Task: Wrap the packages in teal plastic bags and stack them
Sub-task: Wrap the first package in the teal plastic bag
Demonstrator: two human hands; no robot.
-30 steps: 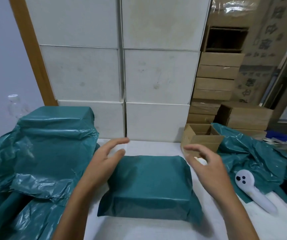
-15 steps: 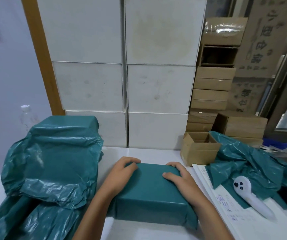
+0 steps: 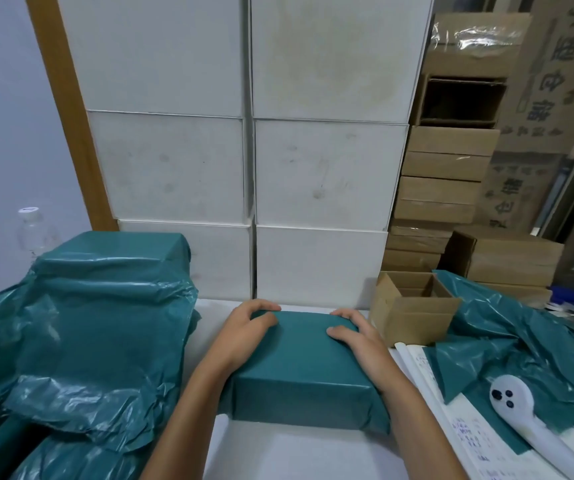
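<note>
- Far left: a clear plastic bottle (image 3: 32, 228) with a white cap stands against the pale wall, partly hidden behind the teal pile.
- Left of the table: a stack of teal-wrapped packages (image 3: 105, 299) rises well above the table top, loose crinkled plastic hanging down its front and sides.
- Behind it: an upright wooden post (image 3: 67, 109) leans slightly, just beside a wall of stacked white boxes (image 3: 251, 168), two columns wide.
- Centre: the wrapped package (image 3: 299, 368), a flat rectangular block in smooth teal plastic, lies on the white table (image 3: 296, 452). Its long axis runs away from the person toward the white boxes; one short end faces the camera.
- Left hand (image 3: 244, 334): rests on the package's far left corner, fingers curled over the far edge, gripping it.
- Right hand (image 3: 358, 336): grips the far right corner likewise, fingers bent over the far edge and thumb lying on the top face.
- Right of the package: an open cardboard box (image 3: 413, 313) sits just beside it, flaps up.
- Right foreground: paper sheets (image 3: 465, 427) with small printed writing, too small to read, lie under a white handheld scanner (image 3: 527, 420), which rests on loose teal plastic bags (image 3: 520, 334).
- Right background: stacked brown cartons (image 3: 444, 181); large cartons (image 3: 555, 98) behind carry blue printed characters, not legible enough to transcribe.
</note>
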